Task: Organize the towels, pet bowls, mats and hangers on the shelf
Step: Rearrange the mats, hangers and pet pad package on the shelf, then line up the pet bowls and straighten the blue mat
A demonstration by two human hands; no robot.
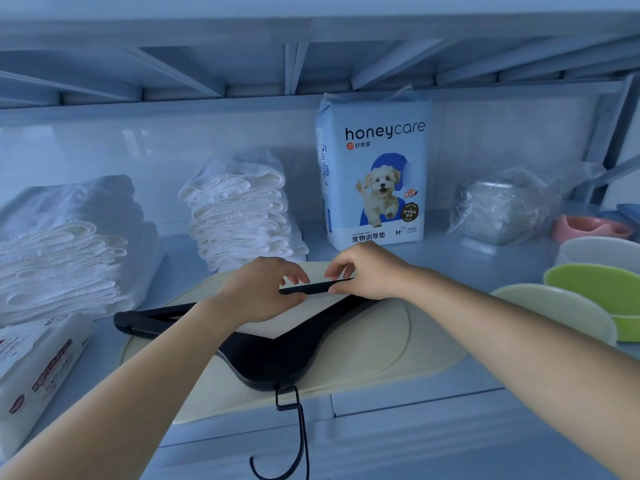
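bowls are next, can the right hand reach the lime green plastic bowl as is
Probably yes, once it lets go: the right hand pinches the black plastic hanger, and bare shelf lies between it and the lime green bowl to its right. A pale cream bowl overlaps its front.

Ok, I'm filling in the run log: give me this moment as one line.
black hanger: flat on cream mats, hook past shelf edge | left hand: pinches its bar | right hand: pinches its bar

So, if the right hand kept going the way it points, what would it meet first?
Probably the left hand, gripping the same black hanger just across a small gap; past it, the middle towel stack. Depth is uncertain.
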